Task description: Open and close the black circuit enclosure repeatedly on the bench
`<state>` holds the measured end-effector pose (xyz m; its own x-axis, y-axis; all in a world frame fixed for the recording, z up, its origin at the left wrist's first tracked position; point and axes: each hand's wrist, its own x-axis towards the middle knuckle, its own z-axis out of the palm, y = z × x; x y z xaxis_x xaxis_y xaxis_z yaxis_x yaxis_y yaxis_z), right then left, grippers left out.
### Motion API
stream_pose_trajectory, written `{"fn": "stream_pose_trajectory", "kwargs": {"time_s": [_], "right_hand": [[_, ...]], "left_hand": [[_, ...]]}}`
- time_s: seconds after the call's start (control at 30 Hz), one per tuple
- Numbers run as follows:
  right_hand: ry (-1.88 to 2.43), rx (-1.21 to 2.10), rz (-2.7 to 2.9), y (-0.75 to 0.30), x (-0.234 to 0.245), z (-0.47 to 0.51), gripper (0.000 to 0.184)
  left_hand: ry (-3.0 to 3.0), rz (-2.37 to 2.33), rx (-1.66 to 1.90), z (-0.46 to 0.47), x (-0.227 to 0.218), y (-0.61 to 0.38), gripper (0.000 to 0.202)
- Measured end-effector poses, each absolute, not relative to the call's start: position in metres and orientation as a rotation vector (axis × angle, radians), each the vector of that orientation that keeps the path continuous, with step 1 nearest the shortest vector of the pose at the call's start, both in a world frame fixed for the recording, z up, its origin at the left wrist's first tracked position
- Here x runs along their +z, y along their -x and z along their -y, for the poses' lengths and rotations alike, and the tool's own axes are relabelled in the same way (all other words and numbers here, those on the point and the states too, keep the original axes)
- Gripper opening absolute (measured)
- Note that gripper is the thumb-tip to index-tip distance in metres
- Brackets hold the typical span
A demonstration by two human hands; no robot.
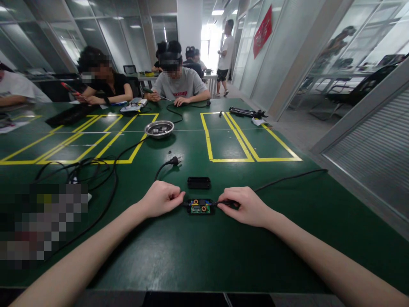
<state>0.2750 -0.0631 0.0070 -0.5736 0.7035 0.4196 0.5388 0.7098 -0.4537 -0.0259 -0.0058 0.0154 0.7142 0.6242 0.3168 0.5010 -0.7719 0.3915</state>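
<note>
An opened black adapter box (200, 207) lies on the green table (198, 256), its green circuit board with copper coils showing. My left hand (161, 198) is closed in a pinch on the black cable at the box's left end. My right hand (244, 205) is closed on the black cable at the box's right end. The box's black lid (198, 183) lies flat just behind it, apart from both hands. A black plug (174, 161) on its cord rests farther back.
A metal bowl (159, 128) with small parts stands mid-table among yellow tape rectangles (223, 136). Tangled black cables (83, 170) lie at left. A black tool (244, 112) rests at the far right. Two people sit across the table with tools; others are behind.
</note>
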Motion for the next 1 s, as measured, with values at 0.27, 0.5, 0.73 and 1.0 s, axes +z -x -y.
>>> {"fn": "stream_pose_trajectory", "kwargs": {"time_s": [0.27, 0.5, 0.73, 1.0], "right_hand": [[1.123, 0.283, 2.311, -0.272, 0.007, 0.061, 0.021], [1.071, 0.314, 2.318, -0.264, 0.006, 0.062, 0.016], [1.14, 0.439, 2.326, -0.265, 0.005, 0.061, 0.024], [1.207, 0.356, 2.443, -0.261, 0.007, 0.062, 0.024]], "left_hand": [[-2.65, -0.991, 0.676, 0.002, 0.01, 0.027, 0.046], [-2.645, -1.096, 0.639, 0.005, 0.01, 0.021, 0.046], [-2.627, -1.132, 0.572, 0.007, 0.009, 0.016, 0.042], [-2.648, -1.18, 0.517, 0.008, 0.012, 0.014, 0.043]]}}
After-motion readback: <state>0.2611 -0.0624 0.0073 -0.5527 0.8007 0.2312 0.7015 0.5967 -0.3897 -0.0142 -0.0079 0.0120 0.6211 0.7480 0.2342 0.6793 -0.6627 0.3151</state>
